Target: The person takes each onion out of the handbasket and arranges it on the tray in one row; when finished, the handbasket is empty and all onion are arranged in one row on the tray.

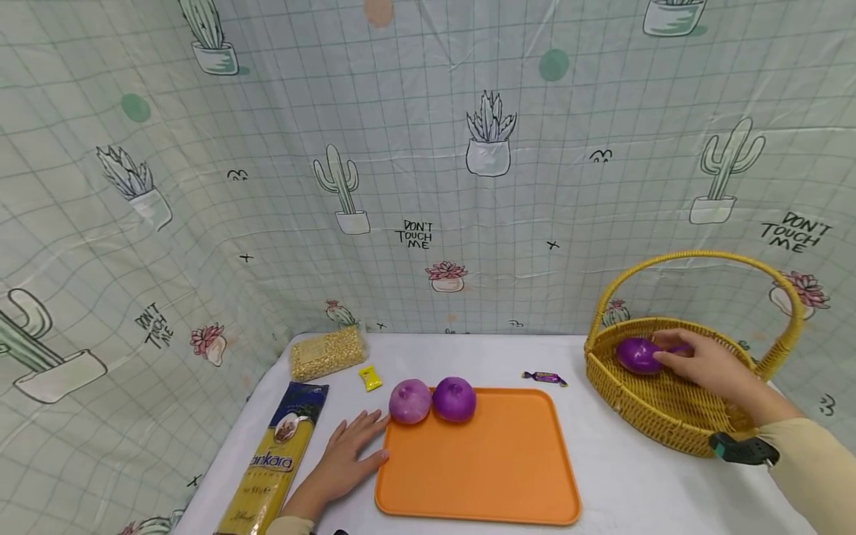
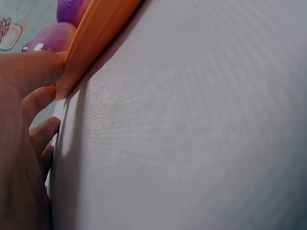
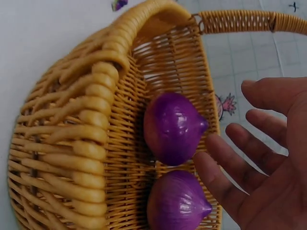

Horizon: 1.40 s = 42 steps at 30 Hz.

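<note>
My right hand is over the yellow wicker basket with its fingers spread. In the right wrist view two purple onions, one glossy and one streaked, lie side by side in the basket. The fingertips are close to them; whether they touch is hard to tell. My left hand rests at the left edge of the orange tray, fingers extended and the thumb against the rim. A lighter purple onion and a darker one sit at the tray's far left corner.
A yellow-and-blue pasta packet lies left of my left hand. Behind it are a bag of grains and a yellow wrapped candy. A purple wrapped candy lies between tray and basket. The basket's tall handle arches over it.
</note>
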Motion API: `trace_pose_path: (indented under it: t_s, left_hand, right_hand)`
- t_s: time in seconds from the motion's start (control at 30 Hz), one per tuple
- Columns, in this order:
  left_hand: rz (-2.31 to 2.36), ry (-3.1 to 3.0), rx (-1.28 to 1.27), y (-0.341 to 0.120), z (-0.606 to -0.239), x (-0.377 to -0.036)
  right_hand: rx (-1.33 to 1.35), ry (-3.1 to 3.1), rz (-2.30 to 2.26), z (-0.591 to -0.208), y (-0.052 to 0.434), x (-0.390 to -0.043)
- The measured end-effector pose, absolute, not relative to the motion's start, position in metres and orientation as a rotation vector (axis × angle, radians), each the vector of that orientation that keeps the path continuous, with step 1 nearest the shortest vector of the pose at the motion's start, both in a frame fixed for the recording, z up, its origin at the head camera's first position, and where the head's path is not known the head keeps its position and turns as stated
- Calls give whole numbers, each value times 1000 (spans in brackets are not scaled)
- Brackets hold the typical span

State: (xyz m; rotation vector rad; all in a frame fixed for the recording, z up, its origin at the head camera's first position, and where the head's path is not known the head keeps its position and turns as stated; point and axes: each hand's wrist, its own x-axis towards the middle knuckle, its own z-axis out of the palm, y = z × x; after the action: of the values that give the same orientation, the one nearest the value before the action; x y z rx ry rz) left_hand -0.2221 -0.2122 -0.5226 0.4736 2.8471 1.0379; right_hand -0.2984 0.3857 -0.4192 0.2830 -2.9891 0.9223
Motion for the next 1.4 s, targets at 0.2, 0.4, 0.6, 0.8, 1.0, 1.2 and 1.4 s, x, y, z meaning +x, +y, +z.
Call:
trace_pose_path:
  t_s: [0.2,0.4,0.6,0.8,1.0,1.2,1.4]
  left_hand:
    - [1031,2852,473,-213,-522,-222]
    - [1034,2850,478,-212,-520,-222]
    - [1018,2855,475,-212,-522,-223]
    - [1020,2856,486,-212,-523,-223]
    - [1012,2859,490,-213,-524,-224]
    - [1027,2856,485,-212,-523,-223]
    - [1023,2859,490,-212,-521,-221]
  right_hand:
    - [212,-3025,1012,-420,390,-308]
    - [210,-3055,1095,-423,395,-315]
    - [218,-3085,1051,-423,396,-324]
    - [196,-3098,1021,-426,396,-331]
    - [245,-3111,958,-430,392,-334]
    - [329,-3098,968,-435,388,-335]
    - [337,-3094,1005,-440,386,-338]
